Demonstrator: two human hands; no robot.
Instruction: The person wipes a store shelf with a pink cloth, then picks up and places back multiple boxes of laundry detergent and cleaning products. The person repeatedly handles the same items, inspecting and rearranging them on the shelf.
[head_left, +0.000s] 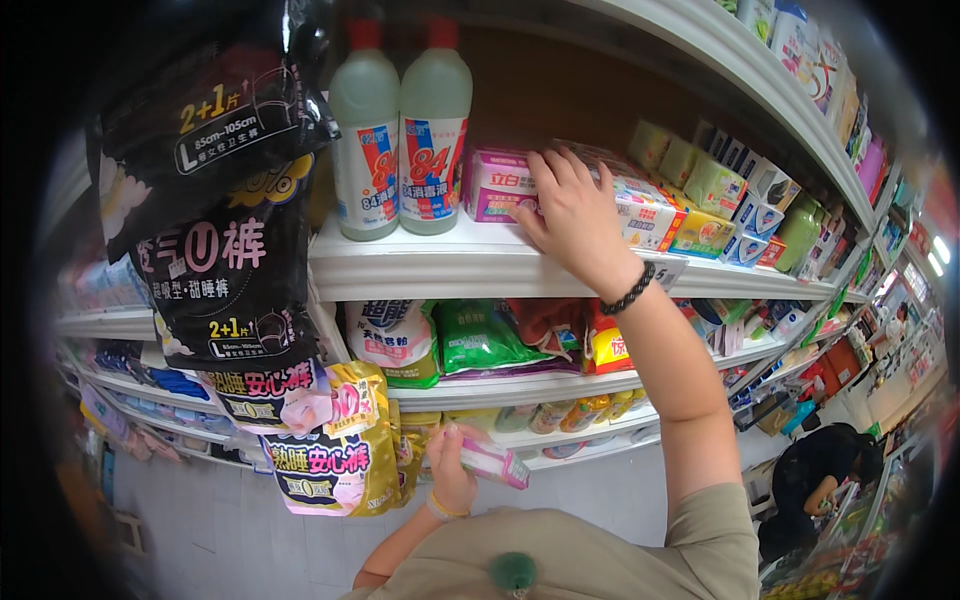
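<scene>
My right hand (574, 210), with a dark beaded bracelet at the wrist, lies over boxed soap on the white shelf. Its fingers touch the right part of a pink and white soap box (499, 187); whether they grip it cannot be told. To that box's right stand white soap boxes (645, 210) and yellow ones (701, 229). Two red-capped disinfectant bottles (437, 142) stand upright to its left. Low in front of my body, my left hand (451, 469) holds a pink and white soap pack (493, 459), tilted, its far end sticking out to the right.
Black packs of sanitary pants (225, 247) hang at the left, above gold and pink packs (330, 472). Bags of washing powder (480, 335) fill the shelf below, with bottles (585, 412) lower down. Another person in dark clothes (814, 480) is at the lower right beside other shelves.
</scene>
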